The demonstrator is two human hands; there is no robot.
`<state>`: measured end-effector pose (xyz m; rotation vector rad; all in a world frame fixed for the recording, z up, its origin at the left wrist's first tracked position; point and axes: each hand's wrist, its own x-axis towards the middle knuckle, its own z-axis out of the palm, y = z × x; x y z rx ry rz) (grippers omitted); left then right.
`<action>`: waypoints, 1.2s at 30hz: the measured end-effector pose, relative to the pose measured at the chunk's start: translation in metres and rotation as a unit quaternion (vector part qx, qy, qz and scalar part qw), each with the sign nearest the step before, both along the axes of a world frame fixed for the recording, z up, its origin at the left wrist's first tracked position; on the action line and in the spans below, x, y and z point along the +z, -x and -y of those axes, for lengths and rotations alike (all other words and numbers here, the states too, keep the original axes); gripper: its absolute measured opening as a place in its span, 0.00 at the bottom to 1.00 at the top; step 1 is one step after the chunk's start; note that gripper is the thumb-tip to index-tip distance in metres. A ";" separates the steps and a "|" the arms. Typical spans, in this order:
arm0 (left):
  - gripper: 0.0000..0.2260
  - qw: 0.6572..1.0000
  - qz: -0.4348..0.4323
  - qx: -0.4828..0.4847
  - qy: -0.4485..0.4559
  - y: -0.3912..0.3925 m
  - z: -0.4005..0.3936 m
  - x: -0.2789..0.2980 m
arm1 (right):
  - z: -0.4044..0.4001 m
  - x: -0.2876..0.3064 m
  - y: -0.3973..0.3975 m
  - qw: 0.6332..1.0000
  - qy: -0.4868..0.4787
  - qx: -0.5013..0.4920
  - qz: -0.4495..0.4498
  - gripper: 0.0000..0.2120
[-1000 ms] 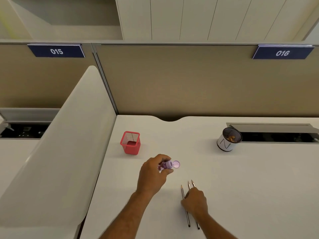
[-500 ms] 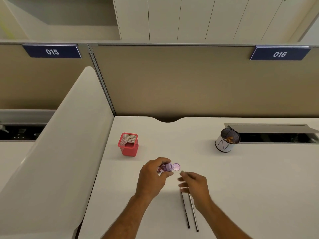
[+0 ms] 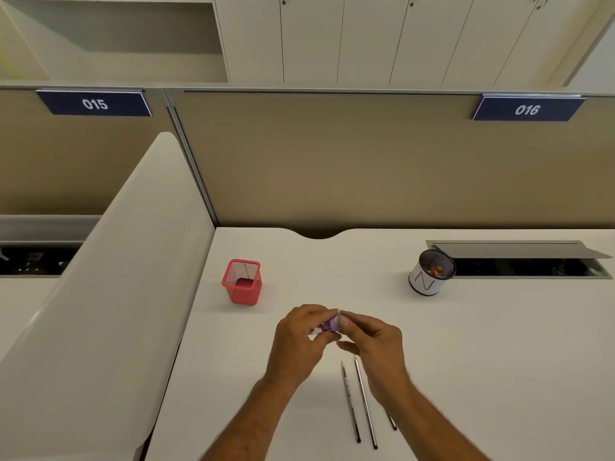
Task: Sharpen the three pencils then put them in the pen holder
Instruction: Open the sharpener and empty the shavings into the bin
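Note:
My left hand [image 3: 299, 341] grips a small purple sharpener [image 3: 327, 326] above the white desk [image 3: 482, 361]. My right hand [image 3: 374, 344] meets it from the right, thumb and fingertips pinching the sharpener's right end. Three dark pencils lie side by side on the desk below my hands: the left pencil [image 3: 350, 402], the middle pencil [image 3: 366, 404], and a third pencil [image 3: 392, 421] mostly hidden under my right forearm. The red mesh pen holder [image 3: 242, 281] stands upright and empty, to the upper left of my hands.
A white cup with a dark mesh rim [image 3: 429, 272] holding shavings stands at the right, beside an open cable slot [image 3: 525, 261] in the desk. A beige partition [image 3: 366, 161] closes the back. A white side divider [image 3: 126, 261] runs along the left.
My right hand left the pencils, rose up and left, and closed its fingertips on the right end of the sharpener. My left hand kept holding the sharpener in nearly the same place.

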<state>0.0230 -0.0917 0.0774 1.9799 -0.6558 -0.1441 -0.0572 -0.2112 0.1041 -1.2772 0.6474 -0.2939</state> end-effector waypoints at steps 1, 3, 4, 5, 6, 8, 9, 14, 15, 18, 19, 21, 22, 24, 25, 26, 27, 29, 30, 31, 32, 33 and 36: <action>0.17 1.000 -0.004 0.003 0.005 0.001 0.000 0.001 | -0.001 -0.001 0.000 1.000 0.013 0.003 0.001 0.07; 0.19 1.000 -0.013 0.014 0.010 0.002 0.000 0.003 | 0.000 -0.002 -0.001 1.000 0.022 0.001 0.004 0.07; 0.21 1.000 -0.018 0.017 0.011 0.002 0.000 0.004 | 0.001 -0.002 0.000 1.000 0.023 0.004 0.005 0.07; 0.22 1.000 -0.022 0.016 0.011 0.001 0.000 0.005 | 0.002 -0.003 0.001 1.000 0.025 0.010 0.007 0.07; 0.22 0.999 -0.027 0.015 0.012 0.001 -0.001 0.006 | 0.003 -0.003 0.001 0.999 0.027 0.019 0.011 0.08; 0.23 0.999 -0.038 0.014 0.017 0.001 0.000 0.008 | 0.004 -0.004 0.002 0.999 0.031 0.031 0.014 0.08; 0.22 0.999 -0.041 0.016 0.018 0.002 0.000 0.009 | 0.004 -0.005 0.002 0.999 0.032 0.032 0.015 0.08; 0.19 0.998 -0.058 0.026 0.028 0.004 0.005 0.012 | 0.007 -0.006 0.002 0.999 0.041 0.025 0.015 0.09; 0.19 0.998 -0.058 0.023 0.030 0.004 0.005 0.012 | 0.008 -0.006 0.002 0.999 0.043 0.028 0.015 0.09; 0.18 0.997 -0.065 0.013 0.039 0.005 0.008 0.014 | 0.014 -0.005 0.004 0.999 0.036 0.035 0.018 0.11; 0.18 0.997 -0.064 0.012 0.041 0.005 0.010 0.014 | 0.017 -0.004 0.004 0.999 0.029 0.034 0.021 0.11; 0.19 0.997 -0.061 0.009 0.042 0.004 0.016 0.015 | 0.023 -0.001 0.004 0.999 0.017 0.030 0.031 0.11; 0.19 0.998 -0.058 0.005 0.040 0.003 0.020 0.015 | 0.027 0.000 0.003 0.999 0.015 0.027 0.036 0.11; 0.18 0.998 -0.047 -0.004 0.036 0.002 0.031 0.016 | 0.034 0.003 0.003 0.999 0.016 0.018 0.044 0.11; 0.18 0.998 -0.040 -0.008 0.037 0.001 0.037 0.017 | 0.039 0.004 0.002 0.999 0.014 0.012 0.049 0.11; 0.17 0.999 -0.034 -0.011 0.038 0.000 0.042 0.018 | 0.043 0.006 0.002 0.999 0.011 0.007 0.053 0.10; 0.16 0.999 -0.029 -0.016 0.041 -0.001 0.051 0.019 | 0.049 0.007 0.002 0.998 0.009 0.001 0.058 0.10; 0.15 0.998 -0.021 -0.025 0.044 -0.002 0.068 0.021 | 0.063 0.011 0.001 0.998 0.004 -0.006 0.068 0.09; 0.15 0.998 -0.018 -0.030 0.045 -0.003 0.076 0.023 | 0.070 0.012 0.000 0.997 0.001 -0.008 0.071 0.09; 0.14 0.998 -0.018 -0.038 0.046 -0.003 0.086 0.024 | 0.078 0.013 0.000 0.997 -0.001 -0.011 0.072 0.09; 0.14 0.998 -0.018 -0.046 0.046 -0.003 0.097 0.026 | 0.087 0.013 0.000 0.997 -0.003 -0.014 0.074 0.09; 0.14 0.997 -0.018 -0.052 0.047 -0.004 0.107 0.027 | 0.095 0.013 -0.001 0.997 -0.004 -0.018 0.074 0.10; 0.13 0.996 -0.008 -0.075 0.042 -0.008 0.140 0.027 | 0.123 0.013 -0.002 0.997 -0.008 -0.033 0.067 0.11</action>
